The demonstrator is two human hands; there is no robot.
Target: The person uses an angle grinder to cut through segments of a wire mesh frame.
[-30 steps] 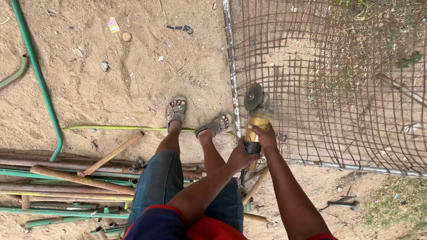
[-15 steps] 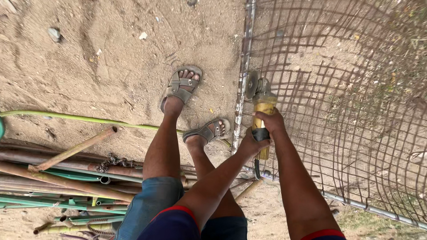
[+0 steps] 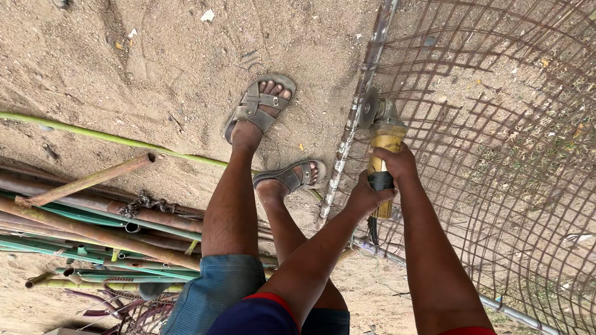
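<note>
Head view: both hands clench a yellow-bodied angle grinder [image 3: 383, 149], right hand [image 3: 397, 162] forward, left hand [image 3: 367, 197] on its black rear, grey disc against the rusty wire mesh panel's [image 3: 496, 124] ribbed edge bar [image 3: 354, 124] over coarse sand [image 3: 124, 74].

Seen from above, the person wears grey strapped sandals — the left sandal [image 3: 259, 105] and the right sandal [image 3: 290, 176] — with toes bare. Blue denim shorts [image 3: 214, 296] reach the knees. Dark navy short sleeves [image 3: 261, 315] carry red trim; forearms and lower legs are bare.
</note>
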